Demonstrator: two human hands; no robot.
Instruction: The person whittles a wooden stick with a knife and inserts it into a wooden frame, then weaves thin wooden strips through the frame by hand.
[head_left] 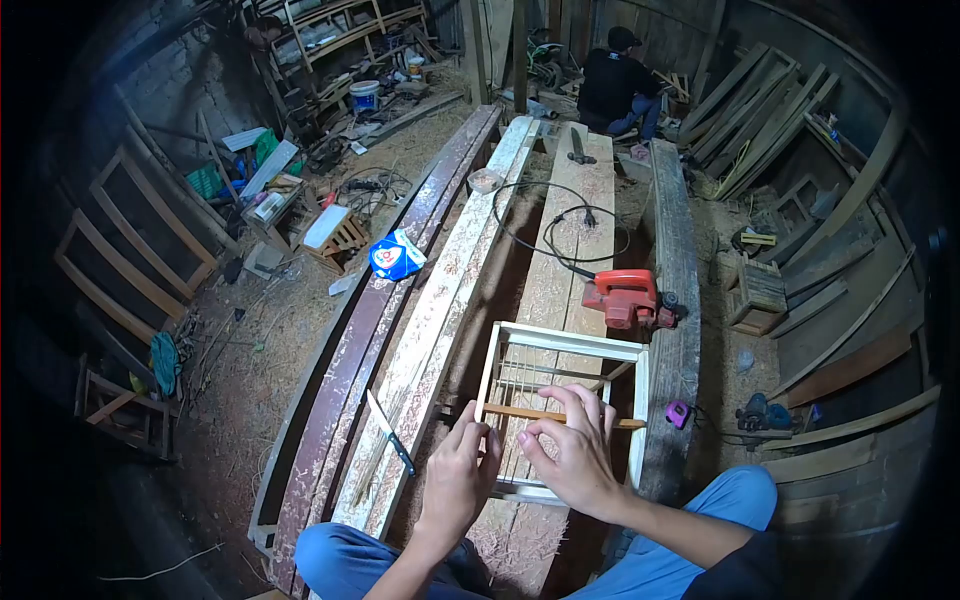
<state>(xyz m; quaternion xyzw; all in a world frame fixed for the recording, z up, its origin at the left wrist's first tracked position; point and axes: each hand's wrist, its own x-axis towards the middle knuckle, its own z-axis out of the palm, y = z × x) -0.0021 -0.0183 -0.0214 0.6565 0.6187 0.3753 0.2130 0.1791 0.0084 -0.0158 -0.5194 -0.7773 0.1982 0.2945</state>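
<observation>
In front of me a small wooden frame (pixel 645 375) rests on the planks, with thin upright sticks inside it. An orange-brown wooden strip (pixel 515 411) lies across the frame from side to side. My left hand (pixel 458 472) is at the frame's left side by the strip's end, fingers curled in; what they hold is hidden. Over the frame, my right hand (pixel 578 455) has its thumb and forefinger drawn together just below the strip, other fingers bent above it. Anything pinched there is too small to make out.
A knife (pixel 392 436) lies on the left plank. A red power planer (pixel 627 298) with a black cable sits beyond the frame, a purple tape measure (pixel 678 413) to the right. Further off are a blue-white packet (pixel 397 256), a hammer (pixel 580 150) and a seated person (pixel 615 85).
</observation>
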